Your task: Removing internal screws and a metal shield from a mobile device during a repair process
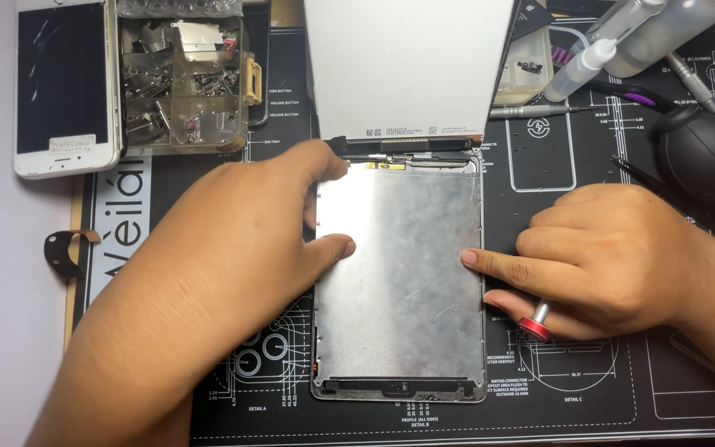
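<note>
Right grip: the right hand (622, 257) is curling its fingers around a slim screwdriver (537, 319) with a red end cap, the cap poking out below the knuckles; the forefinger is stretching out and touching the right edge of the tablet shell (399, 281).
Left grip: the left hand (233, 248) is lying flat and spread, pinching nothing; the thumb is pressing on the silver metal plate inside the shell, the forefinger is reaching to the shell's top left corner.
Tablet shell: it is lying face up on the black repair mat (573, 389), between the two hands, opened; its screen panel (407, 66) is standing tilted back from the top edge, white back showing.
Left of the shell: a clear parts box (184, 83) full of small metal pieces is sitting near the mat's top left corner; a white phone (64, 83) is lying just beside it on the counter (2, 290).
Right of the shell: clear squeeze bottles (622, 41) are leaning at the top right; a black rubber air blower (705, 157) is resting near the right hand.
</note>
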